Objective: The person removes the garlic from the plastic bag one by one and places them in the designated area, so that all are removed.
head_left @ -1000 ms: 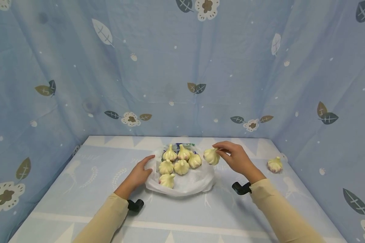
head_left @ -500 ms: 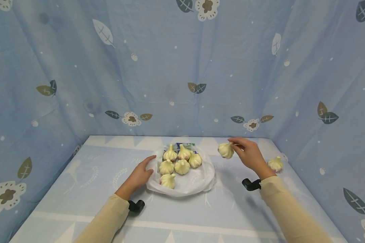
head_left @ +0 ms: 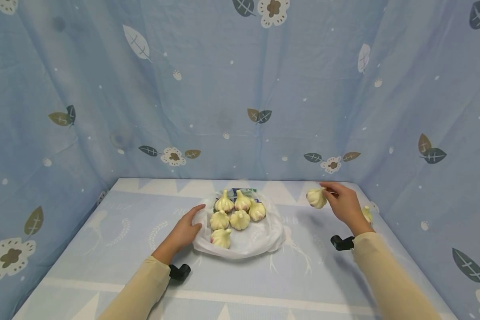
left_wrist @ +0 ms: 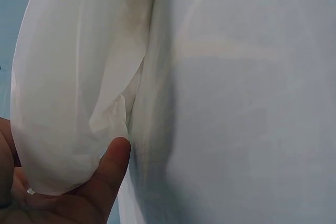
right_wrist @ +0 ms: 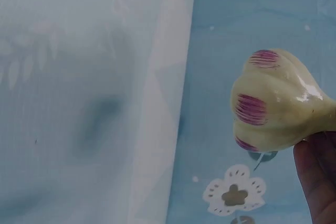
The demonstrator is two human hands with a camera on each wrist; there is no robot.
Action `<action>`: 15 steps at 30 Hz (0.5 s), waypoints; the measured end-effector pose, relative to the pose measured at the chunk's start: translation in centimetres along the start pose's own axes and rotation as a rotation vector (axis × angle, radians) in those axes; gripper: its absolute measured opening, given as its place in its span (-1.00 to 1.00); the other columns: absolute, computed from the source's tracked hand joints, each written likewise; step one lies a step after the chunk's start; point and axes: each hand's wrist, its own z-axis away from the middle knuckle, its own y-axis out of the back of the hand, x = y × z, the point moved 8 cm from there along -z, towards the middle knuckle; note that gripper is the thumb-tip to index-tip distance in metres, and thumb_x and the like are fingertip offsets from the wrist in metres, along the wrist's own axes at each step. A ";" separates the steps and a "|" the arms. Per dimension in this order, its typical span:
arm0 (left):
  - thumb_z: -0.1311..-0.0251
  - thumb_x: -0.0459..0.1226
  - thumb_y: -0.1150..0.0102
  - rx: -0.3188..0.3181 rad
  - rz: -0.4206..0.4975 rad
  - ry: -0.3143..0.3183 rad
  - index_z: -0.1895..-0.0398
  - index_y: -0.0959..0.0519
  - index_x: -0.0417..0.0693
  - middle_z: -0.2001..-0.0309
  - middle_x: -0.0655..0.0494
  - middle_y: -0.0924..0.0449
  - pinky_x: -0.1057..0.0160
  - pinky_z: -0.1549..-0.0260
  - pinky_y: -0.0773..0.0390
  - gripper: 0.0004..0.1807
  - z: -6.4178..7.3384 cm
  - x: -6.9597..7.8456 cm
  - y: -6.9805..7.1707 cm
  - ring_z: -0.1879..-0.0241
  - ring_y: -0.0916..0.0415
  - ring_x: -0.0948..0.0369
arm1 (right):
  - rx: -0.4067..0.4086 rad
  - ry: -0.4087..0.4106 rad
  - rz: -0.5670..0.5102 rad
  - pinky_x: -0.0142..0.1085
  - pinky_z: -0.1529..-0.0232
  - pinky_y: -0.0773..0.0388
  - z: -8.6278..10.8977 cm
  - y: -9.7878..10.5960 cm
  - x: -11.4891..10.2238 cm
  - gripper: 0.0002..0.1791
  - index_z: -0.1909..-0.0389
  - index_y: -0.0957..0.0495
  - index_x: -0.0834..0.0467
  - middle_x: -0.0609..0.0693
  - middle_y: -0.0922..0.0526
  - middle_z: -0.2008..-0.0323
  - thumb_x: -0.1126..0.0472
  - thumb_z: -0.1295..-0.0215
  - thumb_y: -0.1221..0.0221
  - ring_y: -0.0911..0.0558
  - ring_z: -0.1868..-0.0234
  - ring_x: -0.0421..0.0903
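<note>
My right hand pinches a garlic bulb by its stem, raised above the right part of the table. Up close in the right wrist view, the pale, glossy bulb shows purple streaks. A white plastic bag lies spread wide on the table, with several garlic bulbs inside it. At the bag's left side, my left hand holds the rim. The left wrist view shows the thumb on one side of the white plastic and fingers on the other.
Another garlic bulb lies near the table's right edge, partly hidden behind the right wrist. Blue and green print shows at the back of the bag. A blue patterned curtain stands behind the table and along its sides.
My right hand has carried the garlic bulb from beside the bag to the right. It now covers part of the bulb at the far right. The left hand has stayed on the bag.
</note>
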 end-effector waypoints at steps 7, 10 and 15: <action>-0.33 -0.42 0.09 0.001 -0.003 -0.002 -0.50 -0.10 0.21 -0.53 -0.15 0.04 -0.25 -0.41 0.03 -0.31 0.0 -0.1 0.0 -0.51 0.14 -0.16 | 0.003 -0.123 0.003 0.07 0.01 -0.60 0.2 0.1 3.1 -0.60 -0.25 -0.45 0.20 0.27 -0.53 -0.17 0.24 -0.44 -0.02 -0.57 -0.12 0.27; -0.33 -0.43 0.09 0.000 0.001 -0.005 -0.50 -0.10 0.19 -0.53 -0.16 0.05 -0.25 -0.41 0.03 -0.30 0.1 -0.2 0.0 -0.51 0.15 -0.16 | 0.015 -0.151 0.007 0.08 -0.02 -0.59 0.2 0.3 4.0 -0.60 -0.25 -0.46 0.21 0.28 -0.52 -0.17 0.24 -0.44 -0.01 -0.56 -0.13 0.28; -0.33 -0.44 0.09 0.006 0.004 -0.023 -0.50 -0.10 0.17 -0.53 -0.17 0.04 -0.26 -0.40 0.02 -0.30 0.0 -0.1 0.1 -0.51 0.14 -0.17 | 0.040 -0.171 0.021 0.10 -0.02 -0.57 0.3 0.7 5.2 -0.62 -0.22 -0.48 0.23 0.30 -0.54 -0.15 0.25 -0.44 0.00 -0.56 -0.11 0.28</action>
